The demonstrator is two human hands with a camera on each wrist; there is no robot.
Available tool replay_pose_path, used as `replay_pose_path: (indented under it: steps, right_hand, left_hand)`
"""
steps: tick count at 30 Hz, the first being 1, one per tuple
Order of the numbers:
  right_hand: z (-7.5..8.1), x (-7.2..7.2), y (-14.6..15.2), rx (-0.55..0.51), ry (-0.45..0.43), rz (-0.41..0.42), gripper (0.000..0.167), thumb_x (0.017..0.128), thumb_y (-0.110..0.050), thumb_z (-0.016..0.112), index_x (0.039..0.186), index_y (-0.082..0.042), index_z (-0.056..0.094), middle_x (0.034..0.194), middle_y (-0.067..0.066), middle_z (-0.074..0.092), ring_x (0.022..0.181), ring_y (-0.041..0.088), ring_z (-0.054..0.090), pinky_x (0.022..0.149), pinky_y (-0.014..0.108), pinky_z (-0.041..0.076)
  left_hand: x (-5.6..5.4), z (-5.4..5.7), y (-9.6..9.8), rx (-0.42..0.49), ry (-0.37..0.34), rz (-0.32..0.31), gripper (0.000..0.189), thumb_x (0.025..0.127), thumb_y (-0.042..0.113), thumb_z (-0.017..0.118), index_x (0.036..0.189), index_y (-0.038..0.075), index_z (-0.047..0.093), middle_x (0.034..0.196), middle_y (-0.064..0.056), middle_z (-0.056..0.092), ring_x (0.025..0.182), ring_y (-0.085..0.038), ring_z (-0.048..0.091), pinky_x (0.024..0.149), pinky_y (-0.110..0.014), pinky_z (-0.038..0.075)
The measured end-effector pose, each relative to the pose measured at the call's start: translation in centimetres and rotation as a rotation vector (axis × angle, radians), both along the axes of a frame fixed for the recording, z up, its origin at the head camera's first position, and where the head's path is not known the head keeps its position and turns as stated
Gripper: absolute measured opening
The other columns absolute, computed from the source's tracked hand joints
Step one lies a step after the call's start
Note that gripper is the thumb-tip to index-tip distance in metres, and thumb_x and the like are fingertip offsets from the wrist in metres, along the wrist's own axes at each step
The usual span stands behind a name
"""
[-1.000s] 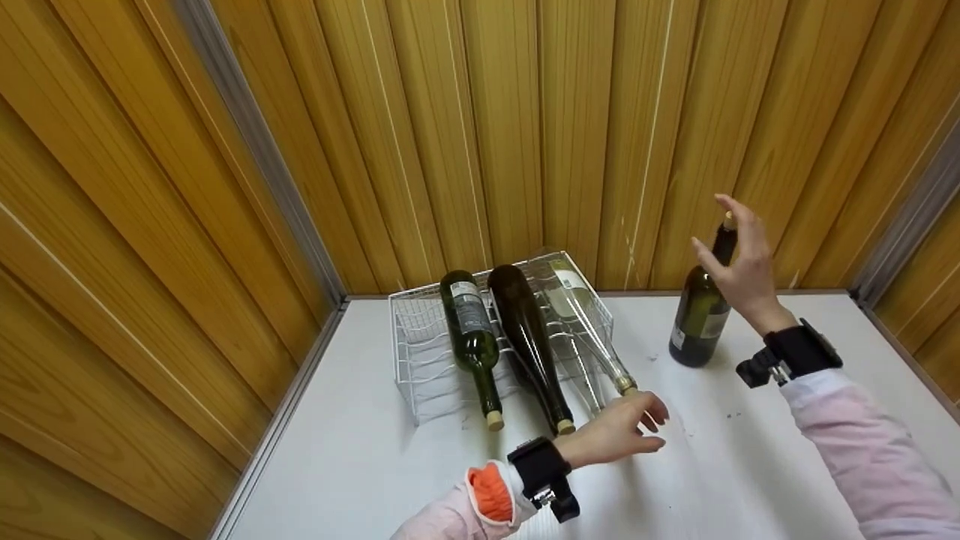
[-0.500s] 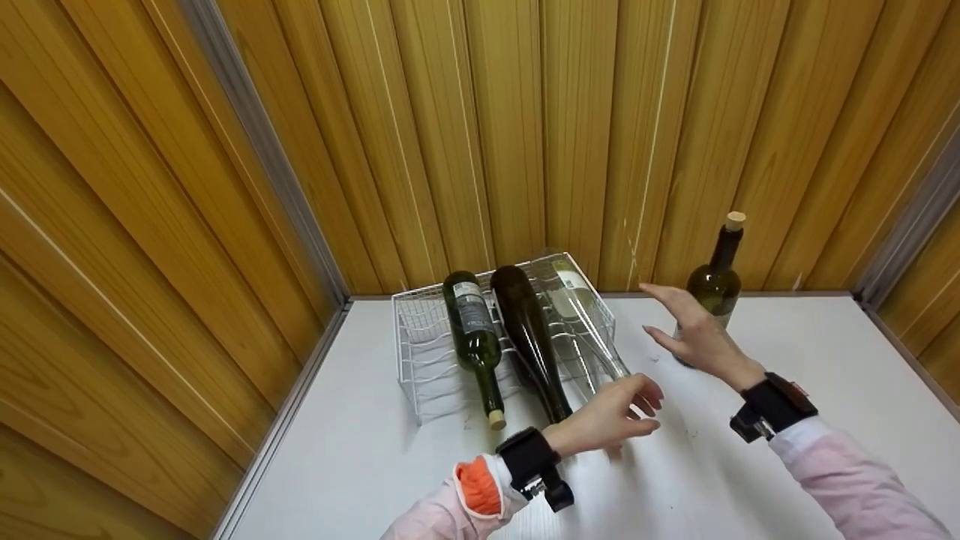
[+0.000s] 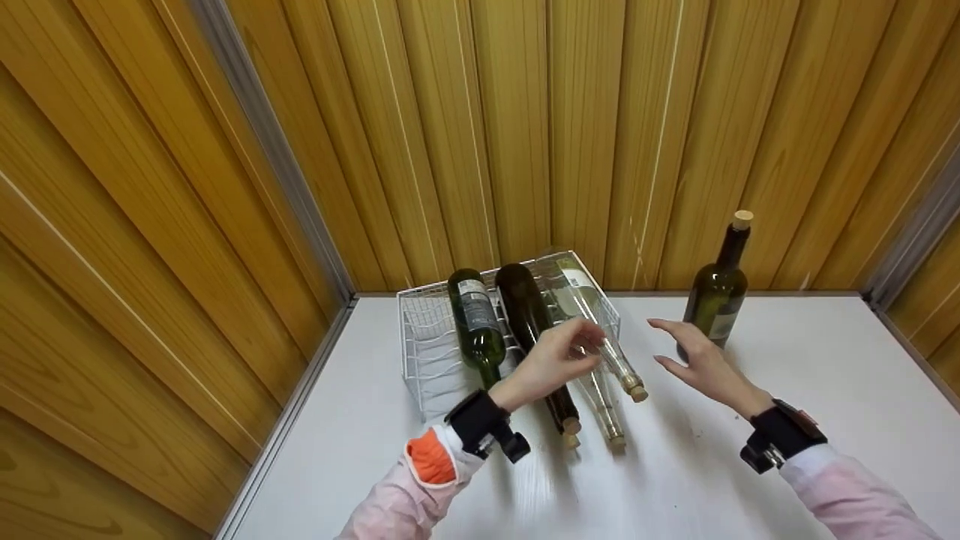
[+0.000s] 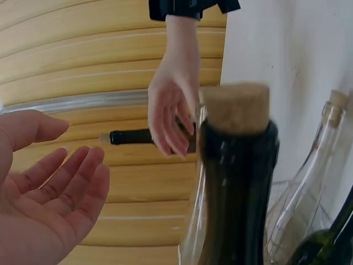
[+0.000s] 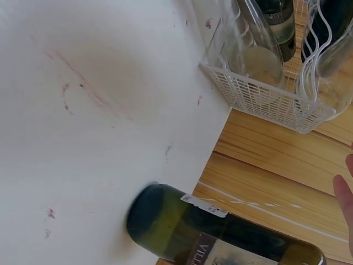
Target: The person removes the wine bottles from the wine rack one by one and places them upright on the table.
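Note:
My left hand [image 3: 555,364] hovers over the bottle necks, fingers loosely curled and holding nothing. Beneath it, a dark brown bottle [image 3: 523,296] lies in a white wire rack [image 3: 401,330], beside a green wine bottle [image 3: 484,345] and an upper clear bottle [image 3: 619,364]. A lower clear bottle [image 3: 611,427] pokes out below. In the left wrist view a corked dark bottle neck [image 4: 237,176] fills the foreground. My right hand [image 3: 705,367], thumb and fingers apart, is bare of any object. Behind it a corked green wine bottle [image 3: 721,289] stands upright.
Wood-patterned panels [image 3: 510,135] rise behind the white table [image 3: 825,360], with a grey metal strip [image 3: 277,150] at the left corner. The rack's mesh end [image 5: 270,102] faces the standing bottle in the right wrist view.
My right hand has come down and left from the standing bottle's neck. My left hand has shifted left and up, uncovering the corks of the clear bottles. The bottles stay put.

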State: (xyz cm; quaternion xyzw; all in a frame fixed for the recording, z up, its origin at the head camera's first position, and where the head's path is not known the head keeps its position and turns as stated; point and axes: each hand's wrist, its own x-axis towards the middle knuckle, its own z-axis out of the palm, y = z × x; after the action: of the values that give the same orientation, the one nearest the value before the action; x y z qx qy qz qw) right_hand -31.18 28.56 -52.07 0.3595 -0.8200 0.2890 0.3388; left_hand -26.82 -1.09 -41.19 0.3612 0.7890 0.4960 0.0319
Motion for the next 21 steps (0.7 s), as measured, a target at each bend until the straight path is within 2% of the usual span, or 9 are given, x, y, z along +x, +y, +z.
replay_pose_path:
  steps: [4,8,12,13,14,15,18,19,21]
  right_hand:
    - [-0.4,0.5,-0.1,-0.026,-0.052,-0.015,0.068,0.075,0.020,0.083,0.139,0.014,0.063,0.128,0.029,0.074,0.120,0.027,0.068,0.116,-0.002,0.027]
    - [-0.6,1.0,-0.2,-0.048,-0.081,-0.036,0.072,0.076,0.020,0.083,0.144,0.012,0.059,0.126,0.026,0.075,0.120,0.027,0.069,0.114,-0.003,0.027]
    - [-0.6,1.4,-0.2,-0.067,-0.093,-0.042,0.074,0.076,0.021,0.083,0.145,0.011,0.059,0.125,0.025,0.076,0.121,0.022,0.068,0.114,-0.003,0.028]
    - [-0.5,1.5,-0.2,-0.070,-0.096,-0.045,0.073,0.076,0.021,0.083,0.144,0.011,0.059,0.125,0.025,0.076,0.122,0.021,0.068,0.114,-0.002,0.028]
    - [-0.5,1.6,-0.2,-0.074,-0.101,-0.048,0.073,0.076,0.021,0.083,0.144,0.011,0.059,0.125,0.025,0.076,0.122,0.020,0.068,0.114,-0.002,0.028]
    - [-0.4,1.7,-0.2,-0.078,-0.106,-0.052,0.073,0.076,0.021,0.083,0.144,0.011,0.059,0.125,0.025,0.076,0.122,0.018,0.068,0.114,-0.002,0.028]
    - [-0.2,2.0,-0.2,-0.095,-0.121,-0.058,0.072,0.076,0.021,0.083,0.143,0.010,0.060,0.125,0.024,0.076,0.123,0.012,0.067,0.113,-0.003,0.028]
    - [-0.1,2.1,-0.2,-0.100,-0.123,-0.057,0.071,0.077,0.021,0.083,0.143,0.010,0.060,0.125,0.024,0.075,0.124,0.009,0.066,0.113,-0.003,0.029]
    - [0.1,2.2,-0.2,-0.108,-0.117,-0.046,0.071,0.076,0.022,0.082,0.143,0.011,0.060,0.124,0.025,0.075,0.126,0.003,0.063,0.113,-0.003,0.030]
  left_hand:
    - [-1.6,1.0,-2.3,0.009,0.050,0.067,0.027,0.098,-0.011,0.066,0.124,-0.015,0.061,0.121,-0.035,0.070,0.111,-0.045,0.072,0.099,-0.029,0.063]
    - [-3.1,1.5,-4.7,-0.018,0.125,0.091,0.025,0.098,-0.011,0.065,0.122,-0.014,0.061,0.119,-0.033,0.070,0.109,-0.045,0.071,0.095,-0.021,0.059]
    - [-5.0,0.9,-7.0,-0.053,0.221,0.077,0.024,0.098,-0.011,0.063,0.122,-0.013,0.061,0.120,-0.031,0.070,0.110,-0.045,0.071,0.096,-0.031,0.063]
    - [-6.0,0.3,-7.6,-0.061,0.264,0.072,0.024,0.097,-0.011,0.063,0.121,-0.011,0.061,0.119,-0.030,0.070,0.109,-0.044,0.071,0.096,-0.036,0.064]
    - [-6.3,0.3,-8.1,-0.088,0.328,0.074,0.026,0.094,-0.012,0.064,0.120,-0.009,0.062,0.118,-0.028,0.070,0.109,-0.042,0.072,0.096,-0.038,0.064]
    - [-8.9,-1.8,-9.1,-0.103,0.397,0.076,0.028,0.093,-0.011,0.063,0.120,-0.005,0.062,0.117,-0.023,0.071,0.109,-0.037,0.072,0.096,-0.038,0.064]
    - [-13.9,-5.9,-11.2,-0.201,0.564,0.145,0.037,0.086,-0.009,0.060,0.120,0.005,0.062,0.116,-0.010,0.070,0.109,-0.022,0.070,0.091,-0.051,0.062]
    - [-15.1,-6.8,-11.9,-0.244,0.615,0.175,0.040,0.083,-0.009,0.059,0.119,0.008,0.062,0.114,-0.007,0.069,0.108,-0.018,0.069,0.089,-0.052,0.062]
    - [-16.6,-7.9,-13.1,-0.315,0.648,0.206,0.042,0.082,-0.011,0.057,0.119,0.009,0.062,0.113,-0.005,0.068,0.108,-0.018,0.068,0.089,-0.053,0.061]
